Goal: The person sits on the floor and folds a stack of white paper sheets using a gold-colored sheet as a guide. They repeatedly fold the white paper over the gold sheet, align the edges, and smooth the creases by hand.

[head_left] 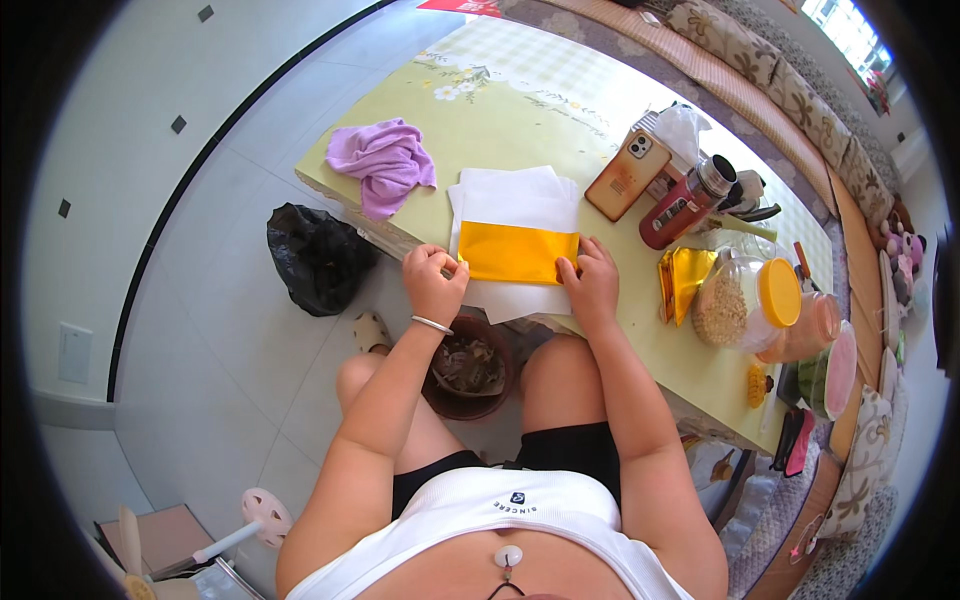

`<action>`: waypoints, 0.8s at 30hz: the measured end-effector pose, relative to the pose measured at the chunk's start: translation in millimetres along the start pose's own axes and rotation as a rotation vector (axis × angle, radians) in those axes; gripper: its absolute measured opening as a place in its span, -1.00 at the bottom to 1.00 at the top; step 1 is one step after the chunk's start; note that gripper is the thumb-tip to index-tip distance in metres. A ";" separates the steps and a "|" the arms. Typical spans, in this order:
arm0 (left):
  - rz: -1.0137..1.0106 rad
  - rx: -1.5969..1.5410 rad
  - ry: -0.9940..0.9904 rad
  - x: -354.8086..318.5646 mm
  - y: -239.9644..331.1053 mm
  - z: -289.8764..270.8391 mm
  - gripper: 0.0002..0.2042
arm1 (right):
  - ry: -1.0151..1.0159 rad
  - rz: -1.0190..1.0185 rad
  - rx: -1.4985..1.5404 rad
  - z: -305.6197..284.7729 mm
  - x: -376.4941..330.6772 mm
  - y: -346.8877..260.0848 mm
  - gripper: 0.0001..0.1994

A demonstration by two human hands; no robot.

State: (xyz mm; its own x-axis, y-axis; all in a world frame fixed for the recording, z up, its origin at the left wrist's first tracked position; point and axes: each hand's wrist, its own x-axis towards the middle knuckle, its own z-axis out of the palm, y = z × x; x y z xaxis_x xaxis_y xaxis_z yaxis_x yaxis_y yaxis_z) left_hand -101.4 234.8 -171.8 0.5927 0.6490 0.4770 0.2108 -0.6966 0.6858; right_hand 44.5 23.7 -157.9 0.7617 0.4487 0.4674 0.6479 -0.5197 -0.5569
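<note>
A flat rectangle of shiny gold foil paper (518, 253) lies over a small stack of white paper sheets (512, 190) at the table's near edge. My left hand (435, 276) pinches the foil paper's left end between thumb and fingers. At its right end, my right hand (592, 279) holds the corner, thumb on top and fingers along the side. To the right of that hand are folded gold foil pieces (688, 280), standing in a small cluster.
A purple cloth (384, 163) lies at the table's left corner, with a black plastic bag (318, 260) below. On the right are a phone (628, 174), a red thermos (685, 203), a yellow-lidded jar (735, 302) and a cut watermelon (828, 370). A bin (468, 372) stands between my legs.
</note>
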 end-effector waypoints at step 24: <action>0.806 0.563 -0.603 12.6 14.8 -4.1 -0.43 | -0.087 -0.290 -0.446 11.6 -2.4 -29.9 -0.38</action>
State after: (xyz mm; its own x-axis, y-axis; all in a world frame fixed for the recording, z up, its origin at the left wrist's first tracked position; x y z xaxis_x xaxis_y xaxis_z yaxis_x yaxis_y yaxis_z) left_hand -94.0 233.9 -153.4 0.9562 -0.1922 0.2205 -0.1706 -0.9788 -0.1135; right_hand 23.2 46.6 -150.3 0.5597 0.6683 0.4900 0.7862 -0.6152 -0.0590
